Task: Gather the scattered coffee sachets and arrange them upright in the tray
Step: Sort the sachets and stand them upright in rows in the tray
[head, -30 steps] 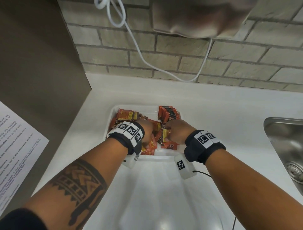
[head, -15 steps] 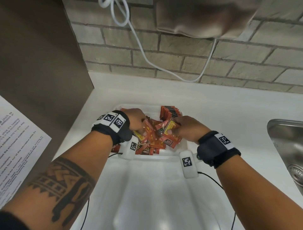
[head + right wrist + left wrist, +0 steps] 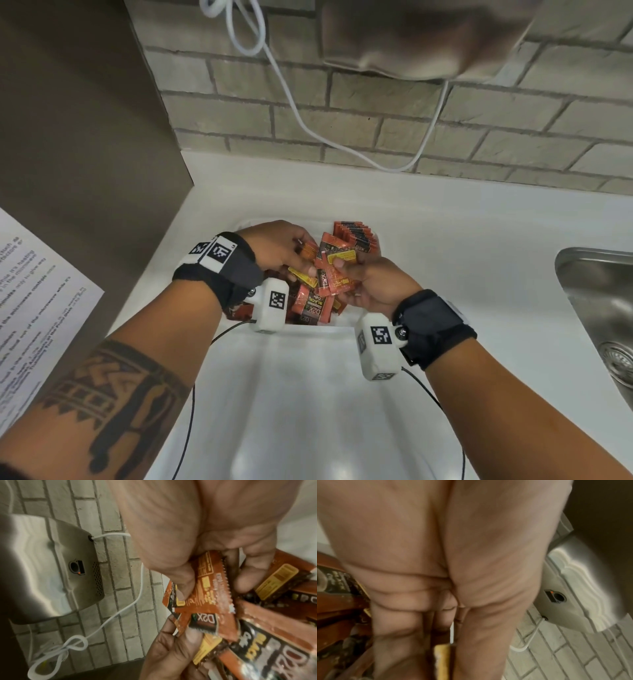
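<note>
A white tray (image 3: 322,327) on the white counter holds orange-and-black coffee sachets. A neat row of sachets (image 3: 356,236) stands upright at its back right, and a loose pile (image 3: 311,305) lies at the front. Just above the pile, my right hand (image 3: 342,270) grips a small bunch of sachets (image 3: 209,591), thumb pressed on top. My left hand (image 3: 305,263) meets it from the left and pinches a yellow-backed sachet (image 3: 301,275), whose edge (image 3: 442,660) shows between the curled fingers. The tray's left part is hidden under my left hand.
A steel sink (image 3: 599,308) is sunk into the counter at the right. A steel hand dryer (image 3: 428,34) hangs on the brick wall with a white cable (image 3: 294,113) looping below it. A brown panel with a printed sheet (image 3: 34,291) stands on the left.
Both hands have risen from pressing into the pile and come together above it, now holding sachets between them. The left wrist has swung out to the left.
</note>
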Motion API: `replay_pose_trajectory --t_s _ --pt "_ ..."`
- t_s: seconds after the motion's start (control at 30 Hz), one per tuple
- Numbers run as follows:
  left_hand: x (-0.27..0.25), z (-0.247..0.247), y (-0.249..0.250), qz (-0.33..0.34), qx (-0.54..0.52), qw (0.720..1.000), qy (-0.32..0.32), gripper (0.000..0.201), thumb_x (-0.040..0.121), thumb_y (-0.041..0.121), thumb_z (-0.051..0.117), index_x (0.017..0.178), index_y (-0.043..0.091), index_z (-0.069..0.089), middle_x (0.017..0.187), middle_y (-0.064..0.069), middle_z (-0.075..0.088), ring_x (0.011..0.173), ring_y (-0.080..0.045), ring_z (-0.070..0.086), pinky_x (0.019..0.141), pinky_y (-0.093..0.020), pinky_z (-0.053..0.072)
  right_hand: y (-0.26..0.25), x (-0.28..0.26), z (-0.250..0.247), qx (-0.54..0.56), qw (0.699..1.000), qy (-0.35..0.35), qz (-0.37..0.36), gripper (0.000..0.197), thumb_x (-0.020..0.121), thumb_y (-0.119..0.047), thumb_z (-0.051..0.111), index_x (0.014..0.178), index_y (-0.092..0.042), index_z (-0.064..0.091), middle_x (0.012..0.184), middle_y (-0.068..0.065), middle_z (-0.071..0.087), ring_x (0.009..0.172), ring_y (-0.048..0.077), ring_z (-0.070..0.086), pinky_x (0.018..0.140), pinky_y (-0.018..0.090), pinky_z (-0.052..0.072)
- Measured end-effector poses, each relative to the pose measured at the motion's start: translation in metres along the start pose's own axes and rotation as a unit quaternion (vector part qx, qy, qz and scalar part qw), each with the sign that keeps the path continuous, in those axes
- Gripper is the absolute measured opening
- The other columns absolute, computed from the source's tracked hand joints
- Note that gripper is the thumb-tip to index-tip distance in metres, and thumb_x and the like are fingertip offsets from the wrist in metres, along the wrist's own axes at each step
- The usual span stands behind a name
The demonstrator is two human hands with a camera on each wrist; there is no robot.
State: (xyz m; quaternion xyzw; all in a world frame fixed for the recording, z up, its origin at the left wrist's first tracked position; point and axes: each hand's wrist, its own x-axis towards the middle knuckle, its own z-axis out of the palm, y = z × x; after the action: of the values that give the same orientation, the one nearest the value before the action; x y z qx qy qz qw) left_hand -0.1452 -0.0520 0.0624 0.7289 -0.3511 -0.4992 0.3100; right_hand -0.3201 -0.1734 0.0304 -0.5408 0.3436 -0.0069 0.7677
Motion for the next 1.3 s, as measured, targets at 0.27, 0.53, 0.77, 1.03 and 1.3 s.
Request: replay_pose_trajectory --t_s 0.27,0.53,0.77,1.03,1.3 --pt "-0.022 0.016 -0.001 0.08 -0.269 0.96 0.012 0.054 0.081 0.025 0.072 0.13 0.006 0.059 0.129 -0.018 0.065 0.118 -0.03 0.063 0.1 -0.038 0.054 -0.023 -0.003 0.019 0.131 0.987 -0.001 -0.09 0.033 0.101 -0.012 0.055 0.13 0.003 0.056 0.123 0.025 0.066 0.105 0.036 0.069 0.08 0.047 0.06" --pt "-0.032 0.035 0.017 0.04 -0.409 0.909 -0.07 0.053 0.098 0.053 0.041 0.14 0.022 0.049 0.132 -0.017 0.064 0.112 -0.04 0.066 0.088 -0.056 0.057 -0.035 -0.003 0.043 0.078 0.983 0.079 -0.147 0.024 0.1 -0.017 0.059 0.122 -0.007 0.058 0.112 0.015 0.073 0.1 0.032 0.073 0.088 0.051 0.058" --pt "-0.035 0.032 0.016 0.089 -0.454 0.885 0.051 0.044 0.103 0.037 0.048 0.137 0.011 0.053 0.124 -0.017 0.069 0.106 -0.039 0.069 0.08 -0.055 0.06 -0.028 0.002 0.038 -0.141 0.972 0.103 -0.157 0.024 0.092 -0.037 0.065 0.112 -0.023 0.065 0.1 -0.004 0.077 0.093 0.02 0.074 0.093 0.049 0.056" --pt "-0.035 0.043 0.017 0.07 -0.41 0.88 0.23 0.022 0.099 0.026 0.06 0.116 0.014 0.066 0.104 -0.014 0.074 0.08 -0.031 0.074 0.045 -0.032 0.056 -0.039 -0.011 0.023 -0.212 0.952 0.099 -0.197 0.018 0.087 -0.027 0.076 0.099 -0.014 0.073 0.092 0.002 0.077 0.084 0.023 0.074 0.086 0.044 0.059" --pt "-0.045 0.039 0.021 0.092 -0.37 0.887 0.261 0.017 0.102 0.023 0.05 0.107 0.017 0.065 0.096 -0.011 0.077 0.079 -0.031 0.076 0.042 -0.024 0.049 -0.054 -0.031 0.007 -0.092 0.924 0.122 -0.35 0.021 0.072 -0.003 0.085 0.078 -0.022 0.079 0.096 -0.004 0.067 0.089 0.018 0.067 0.078 0.032 0.057"
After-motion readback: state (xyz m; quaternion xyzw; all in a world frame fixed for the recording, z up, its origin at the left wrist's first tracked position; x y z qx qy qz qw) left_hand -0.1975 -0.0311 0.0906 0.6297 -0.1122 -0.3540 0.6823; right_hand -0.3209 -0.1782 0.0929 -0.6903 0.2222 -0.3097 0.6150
